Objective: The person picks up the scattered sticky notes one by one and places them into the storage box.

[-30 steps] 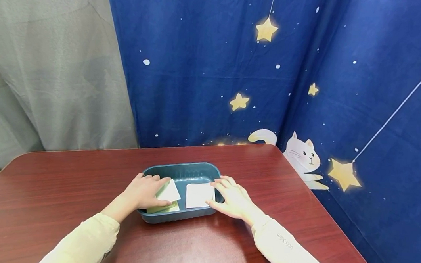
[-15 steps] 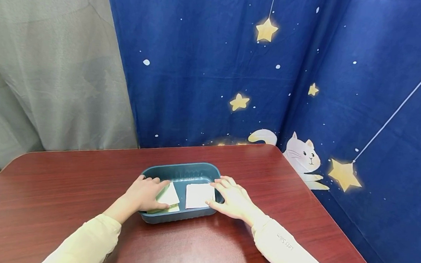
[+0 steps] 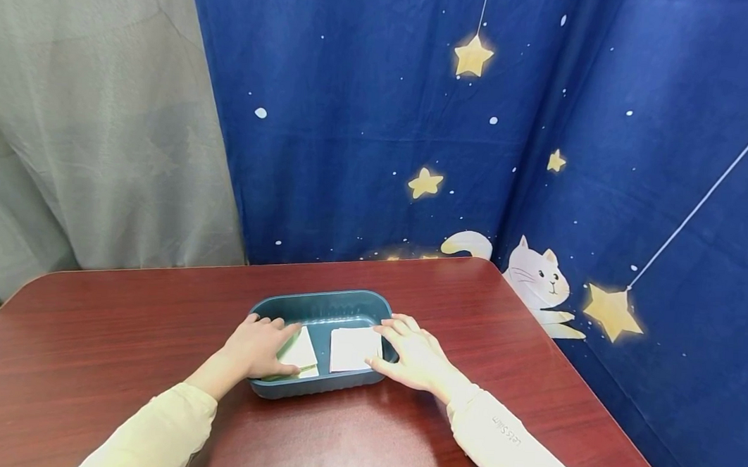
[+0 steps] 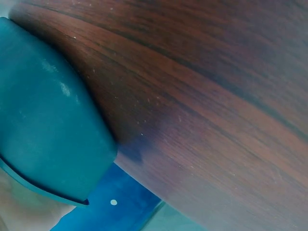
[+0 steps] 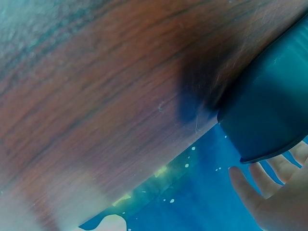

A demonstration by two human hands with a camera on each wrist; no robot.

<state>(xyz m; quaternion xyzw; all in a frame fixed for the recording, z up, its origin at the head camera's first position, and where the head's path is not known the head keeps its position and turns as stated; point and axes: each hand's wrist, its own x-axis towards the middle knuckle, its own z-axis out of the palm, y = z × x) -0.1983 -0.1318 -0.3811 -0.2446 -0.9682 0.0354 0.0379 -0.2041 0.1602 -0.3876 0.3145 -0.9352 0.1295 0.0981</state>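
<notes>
A teal plastic bin [image 3: 315,388], oblong with rounded corners, stands on the table between both hands. At its left end my left hand [image 3: 256,346] reaches over the rim, thumb and fingers spread above a stack of white and yellow-green square papers [image 3: 301,351], partly hidden under it. My right hand [image 3: 413,352] rests at the right rim, fingers relaxed and spread, beside a stack of white square papers [image 3: 354,349] inside. The left wrist view shows the bin's outer wall [image 4: 43,106]; in the right wrist view, fingers [image 5: 262,180] lie along the rim.
The dark red wooden table [image 3: 134,320] extends around the bin, its far edge just behind. A grey curtain [image 3: 101,106] and a blue star-patterned curtain [image 3: 354,119] hang behind it; the blue one continues along the right side.
My left hand has drawn slightly left and down, and the top white paper now lies lower, covering more of the yellow-green ones. The right hand and bin have stayed put.
</notes>
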